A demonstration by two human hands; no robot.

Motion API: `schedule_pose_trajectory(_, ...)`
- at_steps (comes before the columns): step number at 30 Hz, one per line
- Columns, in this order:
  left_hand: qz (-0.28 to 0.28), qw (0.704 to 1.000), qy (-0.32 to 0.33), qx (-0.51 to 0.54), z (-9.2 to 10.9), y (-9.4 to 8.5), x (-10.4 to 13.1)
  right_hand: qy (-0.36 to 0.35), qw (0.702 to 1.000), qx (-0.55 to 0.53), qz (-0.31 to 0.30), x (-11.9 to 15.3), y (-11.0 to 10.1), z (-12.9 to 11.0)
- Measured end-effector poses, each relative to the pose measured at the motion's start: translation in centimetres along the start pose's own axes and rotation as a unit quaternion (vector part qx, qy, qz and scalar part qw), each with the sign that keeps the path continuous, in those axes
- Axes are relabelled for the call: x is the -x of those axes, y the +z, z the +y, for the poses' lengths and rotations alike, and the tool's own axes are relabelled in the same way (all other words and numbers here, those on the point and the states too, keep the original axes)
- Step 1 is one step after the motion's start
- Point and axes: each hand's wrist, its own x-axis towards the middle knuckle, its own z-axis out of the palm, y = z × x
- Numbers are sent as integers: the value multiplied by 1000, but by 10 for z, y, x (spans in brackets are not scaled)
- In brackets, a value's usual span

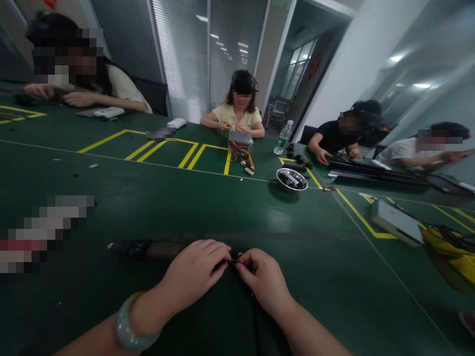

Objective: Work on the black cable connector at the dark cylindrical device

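Between the left hand [198, 264] and right hand [265, 279], both pinching it, sits a small dark part [232, 261]. A yellow-marked green tabletop [166, 207] lies beneath, glass partitions [181, 64] beyond.

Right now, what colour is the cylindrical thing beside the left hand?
The cylindrical thing is black and brown, silvery-tipped; the head view shows it.

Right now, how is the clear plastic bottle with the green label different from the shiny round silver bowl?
The clear plastic bottle with the green label is tall and narrow, while the shiny round silver bowl is low and wide. The bottle is see-through, but the bowl is not. The bottle narrows to a neck at the top; the bowl is wide open, with dark pieces inside. Both stand on the green table.
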Motion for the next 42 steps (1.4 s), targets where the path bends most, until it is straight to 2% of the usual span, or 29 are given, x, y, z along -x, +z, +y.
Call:
schedule_pose_trajectory(6,3,1000,-4,9,0,2,-1,-3,999,22,24,0,5,-2)
schedule_pose_trajectory(22,10,1000,-8,11,5,2,0,-6,999,13,31,3,6,0)
schedule_pose_trajectory(31,-3,999,-27,18,6,4,1,-19,999,17,35,-1,15,12)
schedule_pose_trajectory(42,6,1000,-15,9,4,5,0,-18,999,30,20,-1,13,10)
